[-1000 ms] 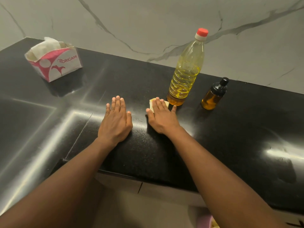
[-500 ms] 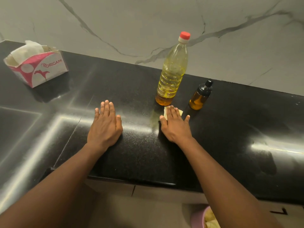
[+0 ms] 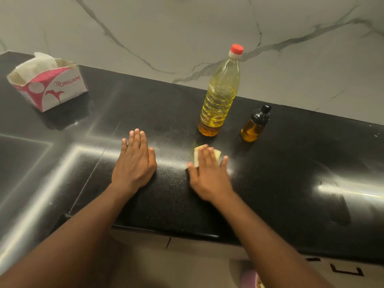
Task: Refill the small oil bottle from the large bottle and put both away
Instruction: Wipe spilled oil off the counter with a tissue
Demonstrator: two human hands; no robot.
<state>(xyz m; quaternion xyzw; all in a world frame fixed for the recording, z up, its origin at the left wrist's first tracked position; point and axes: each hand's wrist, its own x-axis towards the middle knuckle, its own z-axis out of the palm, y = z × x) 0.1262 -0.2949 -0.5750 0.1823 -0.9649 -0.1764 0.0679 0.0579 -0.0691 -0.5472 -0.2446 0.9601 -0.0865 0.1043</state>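
Black counter (image 3: 270, 183) held large bottle (image 3: 219, 100) and small bottle (image 3: 254, 125) upright just beyond the right hand (image 3: 209, 175), flat fingers pressing a tissue (image 3: 196, 154), left hand (image 3: 134, 165) flat beside; a careless swipe could topple them.

Home kitchen: black stone counter (image 3: 270, 183), marble backsplash (image 3: 166, 28), oil bottle (image 3: 220, 94).

Your red-capped large bottle (image 3: 220, 96) showed yellow, your small bottle (image 3: 254, 128) amber with black top; upper left, a pink-and-white box (image 3: 52, 89) on black counter (image 3: 291, 173).
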